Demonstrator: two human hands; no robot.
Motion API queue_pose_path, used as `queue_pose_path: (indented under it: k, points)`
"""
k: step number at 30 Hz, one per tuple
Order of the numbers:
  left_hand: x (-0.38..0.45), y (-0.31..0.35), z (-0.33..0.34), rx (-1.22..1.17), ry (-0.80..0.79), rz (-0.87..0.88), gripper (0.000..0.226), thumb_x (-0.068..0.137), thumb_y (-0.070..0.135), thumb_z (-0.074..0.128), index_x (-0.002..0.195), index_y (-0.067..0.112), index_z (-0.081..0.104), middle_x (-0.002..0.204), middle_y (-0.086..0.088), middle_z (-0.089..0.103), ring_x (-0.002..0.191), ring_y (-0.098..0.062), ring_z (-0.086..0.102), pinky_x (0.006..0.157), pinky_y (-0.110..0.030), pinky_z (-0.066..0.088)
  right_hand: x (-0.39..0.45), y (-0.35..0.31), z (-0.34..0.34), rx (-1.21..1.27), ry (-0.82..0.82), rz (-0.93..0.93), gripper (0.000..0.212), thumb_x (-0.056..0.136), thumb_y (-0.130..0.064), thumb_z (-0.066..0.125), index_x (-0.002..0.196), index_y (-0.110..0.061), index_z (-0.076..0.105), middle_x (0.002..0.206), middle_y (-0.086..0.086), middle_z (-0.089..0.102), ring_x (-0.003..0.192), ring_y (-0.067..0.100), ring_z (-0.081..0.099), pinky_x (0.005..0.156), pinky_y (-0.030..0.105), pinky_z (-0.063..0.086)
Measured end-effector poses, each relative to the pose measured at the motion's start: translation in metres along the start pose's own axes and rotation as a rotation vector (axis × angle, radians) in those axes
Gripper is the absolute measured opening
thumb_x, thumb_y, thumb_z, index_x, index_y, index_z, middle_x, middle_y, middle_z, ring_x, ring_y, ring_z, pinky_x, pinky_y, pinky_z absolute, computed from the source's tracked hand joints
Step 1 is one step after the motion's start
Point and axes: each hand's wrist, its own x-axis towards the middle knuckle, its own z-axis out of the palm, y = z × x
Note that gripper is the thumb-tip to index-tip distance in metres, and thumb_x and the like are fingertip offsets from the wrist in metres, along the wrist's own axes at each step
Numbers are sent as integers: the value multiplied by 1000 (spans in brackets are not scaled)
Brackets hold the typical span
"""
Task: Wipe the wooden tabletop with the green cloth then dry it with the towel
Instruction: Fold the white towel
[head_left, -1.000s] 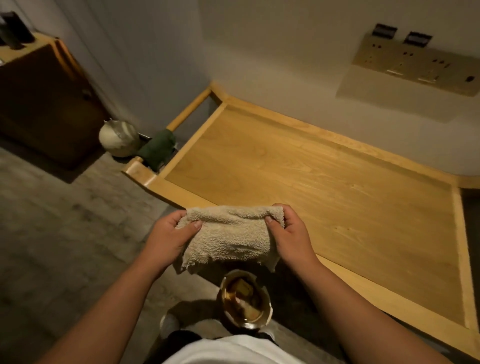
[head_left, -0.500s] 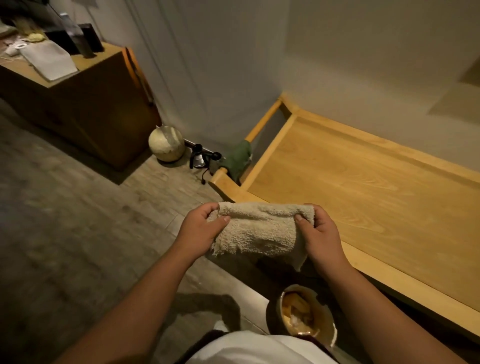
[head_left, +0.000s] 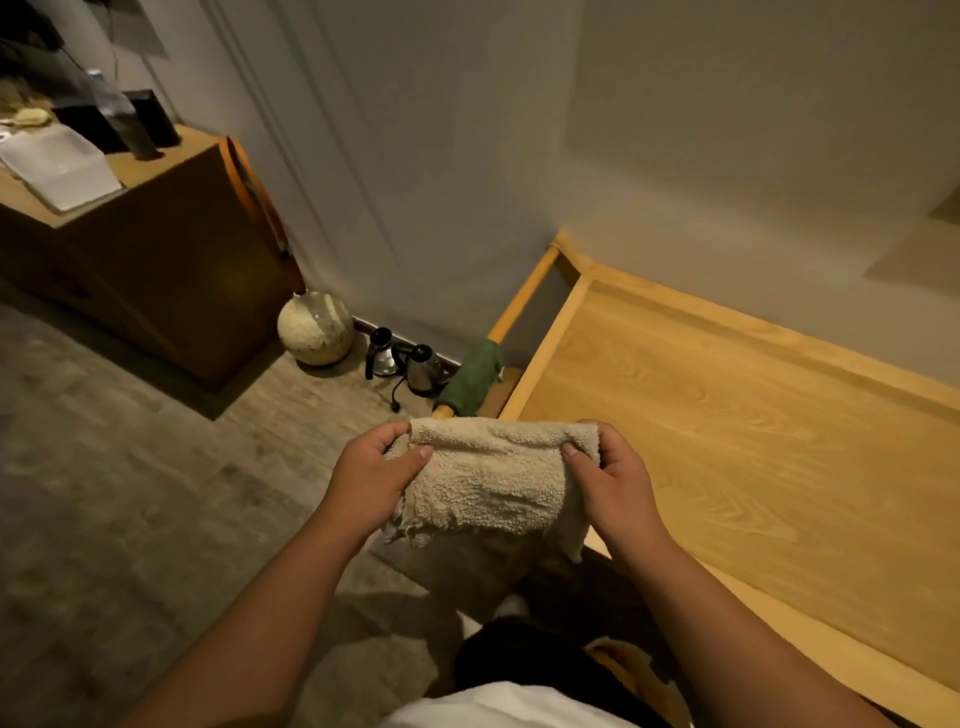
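At far left, a dark brown wooden cabinet (head_left: 171, 260) stands against the wall with a white folded cloth (head_left: 57, 174) on its top. On the grey wood-look floor (head_left: 104, 493) beside the cabinet's near corner sits a round pale speckled ball-shaped object (head_left: 315, 328), then a small black and silver electric kettle (head_left: 423, 370) by the wall.

The green cloth (head_left: 474, 379) hangs draped over the light wooden side rail (head_left: 522, 299) at the table's left end.

In the centre, the left hand (head_left: 371, 478) pinches the upper left corner of a beige terry towel (head_left: 488, 480), thumb on top and fingers curled behind. The right hand (head_left: 613, 480) pinches the upper right corner the same way. The towel hangs folded between them, held in the air just off the table's near left corner.

To the right, the light wooden tabletop (head_left: 753, 441) with a raised border stretches along the wall.
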Motion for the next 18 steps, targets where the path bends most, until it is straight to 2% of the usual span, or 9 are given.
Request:
queue_pose_path:
  k: [4,6,8,10,13,15,16,18]
  points:
    - [54,18,3,20,16,21,30,92,12,70,122,13,70,106,-3,76,97,-19,73,83,-39,60,53,-3,8,59,8,9,32,95,-9,58,91,-40,67,88,-10,71,85,12,67,71,28,52]
    - [80,28,5,24,18,30,33,92,13,70,125,12,68,108,-5,75,96,-17,73,77,-32,58,79,-4,10,63,12,25,28,95,-9,58,93,-36,67,89,-9,71,88,15,67,74,31,53]
    - [103,38,8,18,5,32,34,92,14,69,126,12,67,110,-6,75,98,-19,72,79,-34,58,100,-4,10,62,16,32,22,94,-10,59,95,-31,67,90,-8,71,89,16,67,77,36,52]
    - [130,48,12,33,-19,45,27,93,13,69,119,16,71,105,-1,76,95,-18,73,81,-36,59,126,-5,8,37,36,34,19,94,-12,59,96,-30,66,90,-11,69,89,12,65,76,33,53]
    - [159,58,19,35,-17,63,21,93,12,68,99,32,72,88,9,78,84,-8,74,68,-25,59,152,-12,8,22,47,0,19,94,-12,59,96,-29,65,89,-17,68,86,3,63,73,21,51]
    - [182,63,24,46,-40,72,23,93,12,68,94,34,71,86,14,78,83,-8,74,63,-19,56,170,-9,6,29,85,6,19,94,-10,60,96,-29,65,88,-16,68,85,4,63,73,21,51]
    - [196,65,26,59,-58,65,21,92,13,69,97,33,72,88,12,78,86,-10,74,66,-21,57,179,-7,7,30,109,22,20,94,-10,60,95,-29,66,89,-13,69,86,6,64,74,23,51]
    - [223,72,30,86,-102,59,21,92,16,70,111,23,73,103,2,78,99,-20,72,82,-36,59,195,-3,8,40,147,47,24,94,-11,60,94,-34,66,90,-11,70,88,9,65,75,25,52]
